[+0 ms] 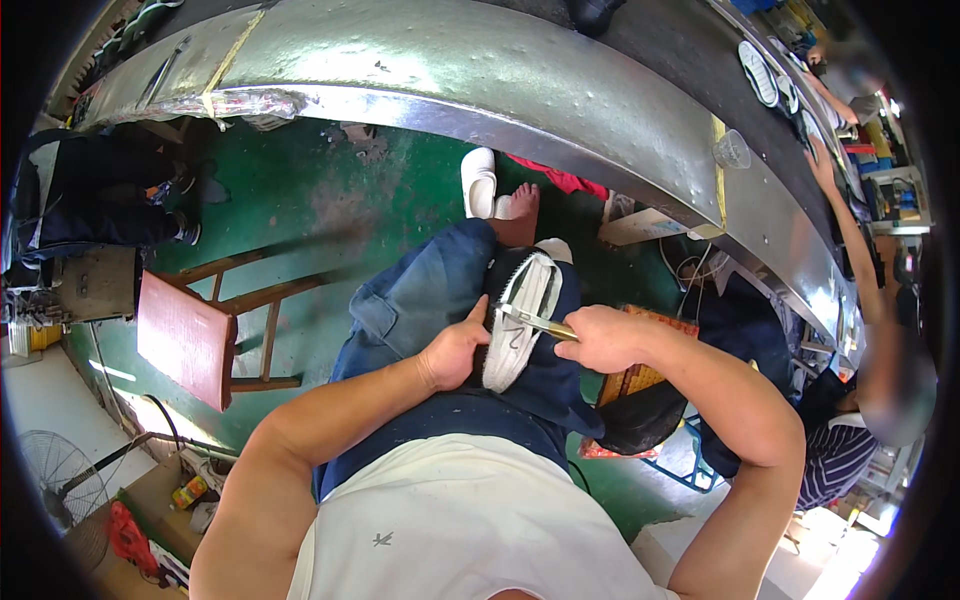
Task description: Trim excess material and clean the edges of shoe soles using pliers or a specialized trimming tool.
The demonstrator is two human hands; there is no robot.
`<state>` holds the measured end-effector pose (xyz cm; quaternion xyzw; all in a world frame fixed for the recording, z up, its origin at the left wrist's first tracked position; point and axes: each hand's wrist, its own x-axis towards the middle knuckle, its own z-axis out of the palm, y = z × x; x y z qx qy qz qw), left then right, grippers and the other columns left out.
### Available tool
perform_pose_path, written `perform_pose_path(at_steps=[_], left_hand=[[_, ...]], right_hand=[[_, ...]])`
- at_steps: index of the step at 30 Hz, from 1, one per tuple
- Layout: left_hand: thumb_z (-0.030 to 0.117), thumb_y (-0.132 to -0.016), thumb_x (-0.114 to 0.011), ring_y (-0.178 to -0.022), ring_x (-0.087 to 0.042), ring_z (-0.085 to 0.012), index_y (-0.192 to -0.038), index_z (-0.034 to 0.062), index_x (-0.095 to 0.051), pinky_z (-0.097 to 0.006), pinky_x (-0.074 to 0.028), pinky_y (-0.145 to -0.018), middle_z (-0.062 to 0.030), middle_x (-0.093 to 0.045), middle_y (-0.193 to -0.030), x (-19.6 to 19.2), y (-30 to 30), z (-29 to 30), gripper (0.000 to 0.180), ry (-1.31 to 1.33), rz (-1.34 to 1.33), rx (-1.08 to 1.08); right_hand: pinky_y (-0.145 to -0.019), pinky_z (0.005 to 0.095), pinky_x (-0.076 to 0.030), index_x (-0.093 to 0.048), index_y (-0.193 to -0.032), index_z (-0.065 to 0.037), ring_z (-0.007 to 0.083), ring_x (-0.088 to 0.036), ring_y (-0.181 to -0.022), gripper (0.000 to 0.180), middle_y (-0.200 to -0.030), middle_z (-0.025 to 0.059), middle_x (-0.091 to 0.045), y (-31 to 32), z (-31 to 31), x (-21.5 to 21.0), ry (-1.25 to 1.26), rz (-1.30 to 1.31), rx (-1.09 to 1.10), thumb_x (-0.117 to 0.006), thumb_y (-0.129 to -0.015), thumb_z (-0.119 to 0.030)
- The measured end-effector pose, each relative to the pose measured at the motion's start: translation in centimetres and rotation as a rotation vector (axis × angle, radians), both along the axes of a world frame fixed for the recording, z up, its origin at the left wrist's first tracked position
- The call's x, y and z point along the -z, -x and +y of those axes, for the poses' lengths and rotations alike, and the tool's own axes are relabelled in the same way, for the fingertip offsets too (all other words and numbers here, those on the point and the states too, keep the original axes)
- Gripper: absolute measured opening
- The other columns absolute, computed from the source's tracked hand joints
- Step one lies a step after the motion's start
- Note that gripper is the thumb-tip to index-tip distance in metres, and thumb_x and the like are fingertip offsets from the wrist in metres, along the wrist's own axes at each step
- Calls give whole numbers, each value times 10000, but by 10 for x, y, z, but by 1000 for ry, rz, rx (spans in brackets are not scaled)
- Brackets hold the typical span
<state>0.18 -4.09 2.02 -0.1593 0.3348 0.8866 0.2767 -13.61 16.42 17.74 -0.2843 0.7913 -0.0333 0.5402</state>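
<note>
A dark shoe upper [502, 268] with a white stitched edge lies across my lap, its pale underside [513, 350] facing up with a dark hand-drawn mark on it. My left hand [455, 350] grips the shoe upper at its left side, one finger stretched along the edge. Closed round a brush [548, 325] with a brass-coloured handle, my right hand [608, 338] comes in from the right. The brush's pale tip touches or hovers just over the underside near the left edge; I cannot tell which.
A long metal-edged workbench [480, 60] curves across the far side, with white shoes [760, 75] and a clear cup [732, 150]. A wooden stool [187, 335] lies tipped at left. White clogs [480, 182] sit on the green floor. Another person [850, 430] reaches over the bench at right.
</note>
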Motion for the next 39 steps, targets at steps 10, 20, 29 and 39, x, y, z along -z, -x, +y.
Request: perform_pose_path(at_steps=[10, 20, 29, 39], left_hand=[[637, -1058, -265, -1394, -473, -256, -1535, 38, -420, -390, -368, -1156, -132, -498, -1526, 1, 23, 22, 781, 406, -308, -217], [412, -1093, -284, -1178, -585, -498, -1264, 6, -666, -505, -464, -1023, -320, -660, -1168, 12, 18, 34, 584, 1325, 103, -85], [364, -1089, -322, -1132, -591, -520, -1370, 5, -562, -552, -469, -989, -342, -644, -1165, 4, 15, 33, 515, 1441, 353, -15], [342, -1083, -373, -1076, -619, -516, -1482, 12, -453, -541, -482, -956, -358, -653, -1098, -2, 14, 30, 524, 1375, 452, -23]], right_hand=[[-786, 494, -524, -612, -1080, 21, 453, -670, -900, 345, -886, 257, -680, -115, 15, 93, 503, 210, 635, -698, -907, -266], [-811, 521, -533, -633, -999, 0, 434, -682, -886, 290, -939, 234, -708, -117, 23, 67, 363, 445, 393, -639, -931, -282], [-925, 503, -510, -539, -1236, 110, 451, -642, -1048, 409, -1125, 301, -653, -116, 52, 92, 518, 676, 305, -631, -910, -120], [-835, 523, -511, -612, -1030, 19, 471, -649, -950, 264, -930, 279, -679, -74, 43, 101, 437, 227, 614, -637, -948, -231]])
